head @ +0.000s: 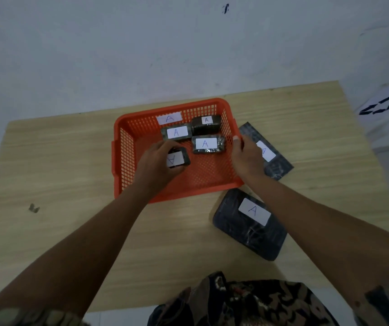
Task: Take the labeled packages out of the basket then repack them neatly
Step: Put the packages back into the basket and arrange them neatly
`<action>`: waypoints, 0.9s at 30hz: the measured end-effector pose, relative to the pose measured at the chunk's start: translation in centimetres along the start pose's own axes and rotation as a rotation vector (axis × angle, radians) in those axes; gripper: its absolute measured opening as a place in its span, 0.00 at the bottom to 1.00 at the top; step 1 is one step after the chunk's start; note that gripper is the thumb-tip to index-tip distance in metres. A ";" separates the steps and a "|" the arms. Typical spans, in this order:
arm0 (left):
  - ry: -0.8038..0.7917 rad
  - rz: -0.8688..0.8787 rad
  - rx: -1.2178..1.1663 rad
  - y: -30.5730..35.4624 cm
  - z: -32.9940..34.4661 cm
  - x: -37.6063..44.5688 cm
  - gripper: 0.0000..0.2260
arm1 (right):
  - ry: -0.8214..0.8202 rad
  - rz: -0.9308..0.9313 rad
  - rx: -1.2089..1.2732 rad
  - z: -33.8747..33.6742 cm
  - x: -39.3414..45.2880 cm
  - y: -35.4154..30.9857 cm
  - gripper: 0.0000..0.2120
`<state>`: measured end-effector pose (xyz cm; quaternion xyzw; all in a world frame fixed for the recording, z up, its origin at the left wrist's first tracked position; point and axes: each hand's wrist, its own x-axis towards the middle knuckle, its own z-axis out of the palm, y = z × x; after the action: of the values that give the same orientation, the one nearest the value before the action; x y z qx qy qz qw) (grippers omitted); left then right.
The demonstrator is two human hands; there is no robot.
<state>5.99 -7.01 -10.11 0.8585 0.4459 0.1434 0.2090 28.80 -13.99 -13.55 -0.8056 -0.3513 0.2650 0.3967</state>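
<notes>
a light wood table [71, 161] fills the middle of the frame. on it sit an orange basket [127, 147] at centre, a flat dark package [276, 161] just right of it, a bigger package [250, 229] lower right, and a small dark scrap [34, 208] at left.

We see an orange basket [127, 147] on a wooden table [59, 161]. The left hand [158, 164] grips a small labeled package [178, 158] inside; the right hand [247, 156] holds the basket's right rim. Three labeled packages [206, 144] lie within, two larger ones [250, 223] outside.
</notes>
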 end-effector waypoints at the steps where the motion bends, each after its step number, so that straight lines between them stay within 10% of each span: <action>1: -0.003 -0.017 0.016 -0.6 0.3 0.4 0.25 | 0.001 -0.004 -0.010 0.1 0.3 -0.1 0.14; 15: -0.101 -0.850 -0.156 -0.9 4.6 4.6 0.35 | 0.004 -0.001 0.012 1.1 0.9 0.8 0.16; 22: -0.182 0.177 0.233 -3.6 2.6 3.7 0.19 | 0.015 0.002 -0.013 1.2 0.8 0.6 0.15; 27: -0.415 0.251 0.234 -4.0 1.9 5.0 0.23 | 0.022 -0.004 -0.030 1.2 0.8 0.6 0.13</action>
<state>6.80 -1.26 -13.44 0.9364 0.2969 -0.0634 0.1758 28.70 -13.06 -14.83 -0.8137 -0.3524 0.2501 0.3888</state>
